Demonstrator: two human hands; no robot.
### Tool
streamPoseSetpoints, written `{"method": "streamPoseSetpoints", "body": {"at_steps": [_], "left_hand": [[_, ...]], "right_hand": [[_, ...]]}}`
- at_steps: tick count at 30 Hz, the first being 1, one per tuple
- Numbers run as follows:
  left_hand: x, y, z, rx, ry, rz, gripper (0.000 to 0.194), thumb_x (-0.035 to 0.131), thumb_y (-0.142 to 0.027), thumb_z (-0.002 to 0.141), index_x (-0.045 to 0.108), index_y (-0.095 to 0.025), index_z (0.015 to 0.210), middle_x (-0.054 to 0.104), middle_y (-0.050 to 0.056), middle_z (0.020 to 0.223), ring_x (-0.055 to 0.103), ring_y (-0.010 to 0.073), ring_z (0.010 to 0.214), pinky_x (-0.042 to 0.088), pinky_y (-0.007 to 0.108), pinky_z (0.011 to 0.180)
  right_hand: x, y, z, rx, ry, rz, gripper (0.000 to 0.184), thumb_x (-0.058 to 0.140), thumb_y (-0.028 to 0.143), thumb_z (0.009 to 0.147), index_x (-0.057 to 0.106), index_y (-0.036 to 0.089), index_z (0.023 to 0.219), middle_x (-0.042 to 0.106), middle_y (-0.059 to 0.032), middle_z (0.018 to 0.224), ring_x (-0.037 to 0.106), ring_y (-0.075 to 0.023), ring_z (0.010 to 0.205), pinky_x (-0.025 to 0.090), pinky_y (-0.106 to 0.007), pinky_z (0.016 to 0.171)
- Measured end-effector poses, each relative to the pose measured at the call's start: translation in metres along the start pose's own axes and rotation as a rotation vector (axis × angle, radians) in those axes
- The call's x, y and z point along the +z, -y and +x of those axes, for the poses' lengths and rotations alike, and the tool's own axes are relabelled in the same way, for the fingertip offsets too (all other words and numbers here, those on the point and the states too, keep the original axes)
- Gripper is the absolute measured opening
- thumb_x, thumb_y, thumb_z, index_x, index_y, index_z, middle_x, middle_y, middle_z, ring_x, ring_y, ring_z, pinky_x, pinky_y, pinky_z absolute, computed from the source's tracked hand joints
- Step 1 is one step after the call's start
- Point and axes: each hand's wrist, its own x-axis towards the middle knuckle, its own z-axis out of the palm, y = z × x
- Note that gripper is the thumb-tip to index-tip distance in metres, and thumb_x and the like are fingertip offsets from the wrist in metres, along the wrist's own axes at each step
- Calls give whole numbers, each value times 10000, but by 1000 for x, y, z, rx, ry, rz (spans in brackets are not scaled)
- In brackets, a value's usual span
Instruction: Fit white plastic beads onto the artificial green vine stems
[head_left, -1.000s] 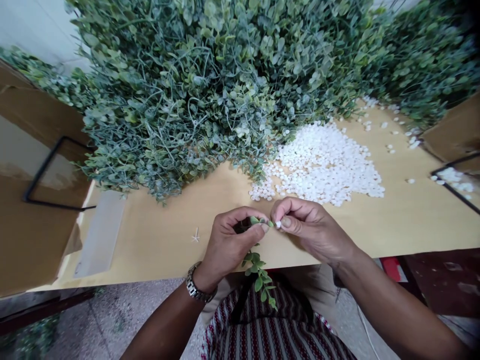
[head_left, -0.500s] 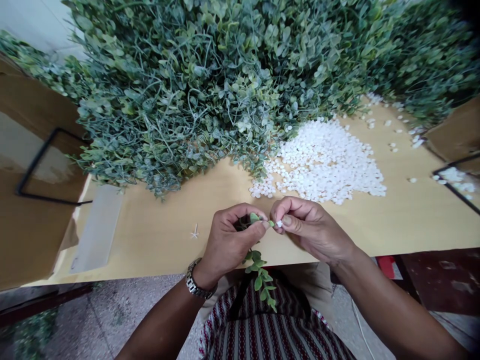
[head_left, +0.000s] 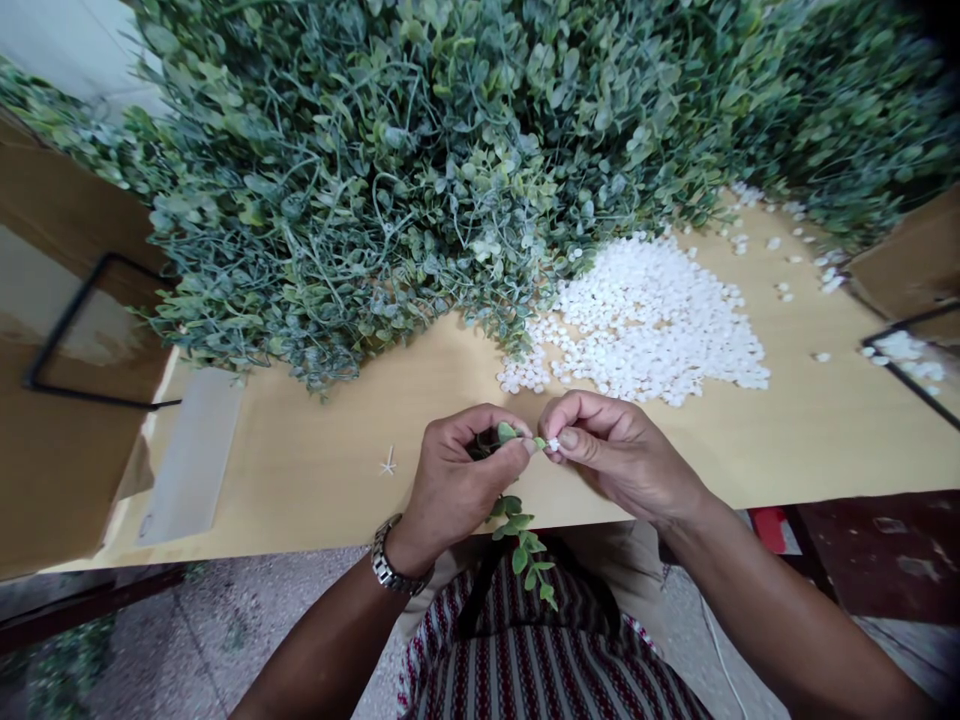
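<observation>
My left hand (head_left: 469, 475), with a metal watch (head_left: 390, 560) on its wrist, pinches a leafy green artificial sprig (head_left: 521, 530) between thumb and forefinger. The sprig's lower end hangs down past the table edge. Facing it, my right hand (head_left: 619, 450) grips a small white piece (head_left: 553, 444) between thumb and fingertips. That piece sits right at the tip of the sprig; whether it is seated on it I cannot tell. Just beyond both hands lies a heap of small white pieces (head_left: 660, 325) like those on the table.
A large mound of artificial greenery (head_left: 420, 180) covers the back of the table (head_left: 315, 450). Cardboard boxes (head_left: 67, 400) with black wire frames (head_left: 56, 340) stand at either side. A translucent strip (head_left: 191, 455) and a small white star-shaped piece (head_left: 388, 462) lie on the left.
Both hands have stayed nearly in place, fingertips meeting at the sprig's tip. The hanging end of the sprig has swung slightly. The view has shifted a little.
</observation>
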Motion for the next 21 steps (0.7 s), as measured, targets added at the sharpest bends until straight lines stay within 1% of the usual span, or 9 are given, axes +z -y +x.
{"method": "streamPoseSetpoints", "body": {"at_steps": [8,15,21], "left_hand": [[1,3,1,43,16,18,63,646,-185,681,631,-128,659,478,-49,518,349,41,459,291,155,436],[1,2,2,84,-16,60,36,641,-142,667,633,-124,637,510,-41,537,386,40,486,315,140,459],[1,2,2,88,-7,67,37,630,-141,675,635,-123,642,518,-43,541,398,36,490,331,129,467]], "right_hand": [[-1,-1,-1,9,-5,-8,151,696,319,766,643,178,775,570,12,674,503,-92,628,394,-231,608],[-1,-1,-1,6,-9,19,131,698,308,768,652,186,778,578,18,676,505,-84,634,391,-219,612],[-1,-1,-1,4,-21,1,152,702,321,762,649,180,779,578,14,682,506,-84,630,395,-219,606]]}}
